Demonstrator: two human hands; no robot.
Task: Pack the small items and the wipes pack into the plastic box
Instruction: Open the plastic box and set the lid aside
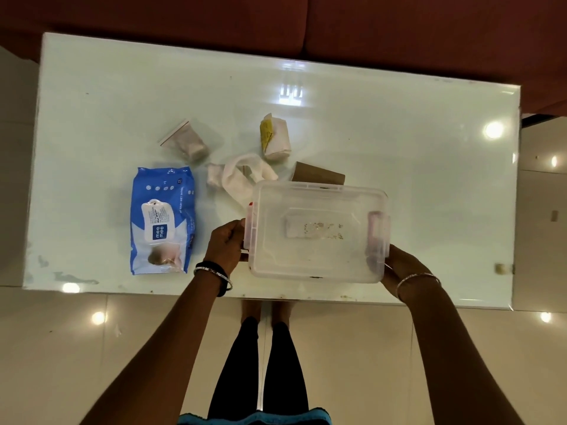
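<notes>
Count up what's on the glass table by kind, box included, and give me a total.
box: 1
wipes pack: 1
zip bag: 1
white cloth: 1
wrapped packet: 1
cardboard piece: 1
Total: 6

We see a glossy white table (399, 133), ceiling lights mirrored in its top. A crumpled white cloth (237, 176) lies near its middle. Taking the cloth as our dial's centre, a small zip bag (184, 139) sits at 10 o'clock and a white-and-yellow packet (276, 138) at 1. A brown cardboard piece (319, 174) lies at 3, the blue wipes pack (162, 220) lies flat at 8, and the clear plastic box (316, 237) is at 4. We cannot tell whether the box rests on the top.
</notes>
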